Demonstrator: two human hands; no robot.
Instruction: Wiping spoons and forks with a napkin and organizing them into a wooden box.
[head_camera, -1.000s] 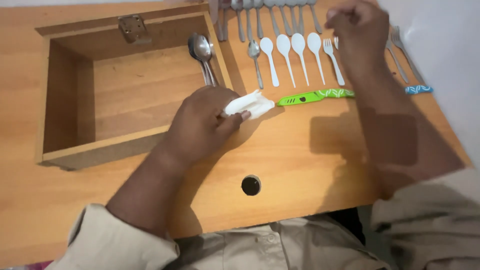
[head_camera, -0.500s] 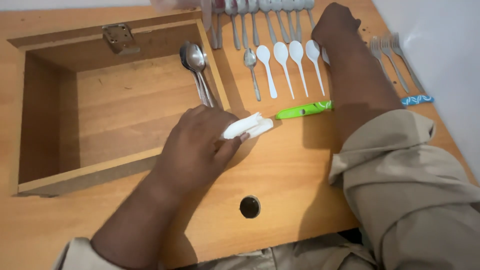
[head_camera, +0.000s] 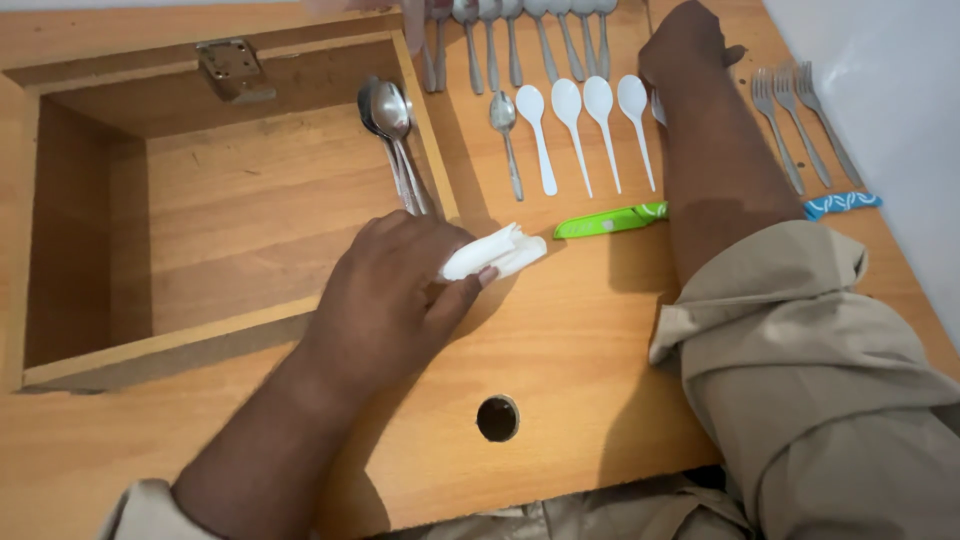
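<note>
Cloth: white folded cloth (head_camera: 494, 254), pinched in my left hand, its free end sticking out past the fingertips toward the green knife; it lies on the table just off the box's near right corner.
Table: I see a wooden table (head_camera: 590, 340) under both hands, with a round hole (head_camera: 497, 418) in it nearer to me than the left hand.
Box: an open wooden box (head_camera: 210, 210) sits to the left of my left hand, which rests against its near right corner; a metal hinge shows on its far wall.
Left hand: my left hand (head_camera: 385, 295) is closed on the cloth, thumb and fingers pressing it.
Right hand: my right hand (head_camera: 688, 45) is curled at the far end of the cutlery row, well apart from the cloth; I cannot tell whether it holds anything.
Green knife: a green knife (head_camera: 610, 219) lies just right of the cloth's tip, partly under my right forearm.
Metal spoons: two or three metal spoons (head_camera: 392, 110) lie inside the box, beyond my left hand.
White spoons: four white plastic spoons (head_camera: 585, 100) lie side by side, just left of my right hand.
Forks: metal forks (head_camera: 790, 110) lie to the right of my right forearm.
</note>
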